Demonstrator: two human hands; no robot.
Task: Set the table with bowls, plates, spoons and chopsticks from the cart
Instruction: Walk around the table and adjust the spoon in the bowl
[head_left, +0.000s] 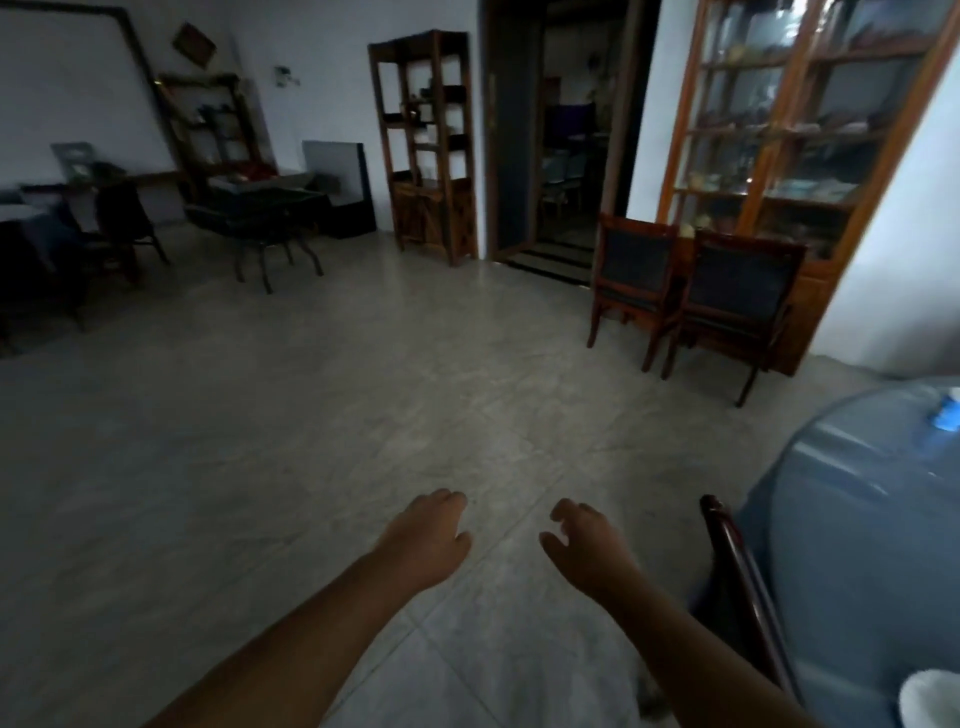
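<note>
Blue glossy cloth on the round bench (857, 519) at 3 o'clock, nearest the right hand (587, 540). A white bowl rim (935, 696) sits at its near edge. Left hand (431, 540) and right: fingers loosely curled, holding nothing, over bare tile floor (311, 415). Cart not in view.

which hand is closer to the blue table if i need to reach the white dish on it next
Right. The right hand hangs empty on the side of the blue table, and the white dish sits at the lower right. The left hand, also empty, is farther away.
</note>
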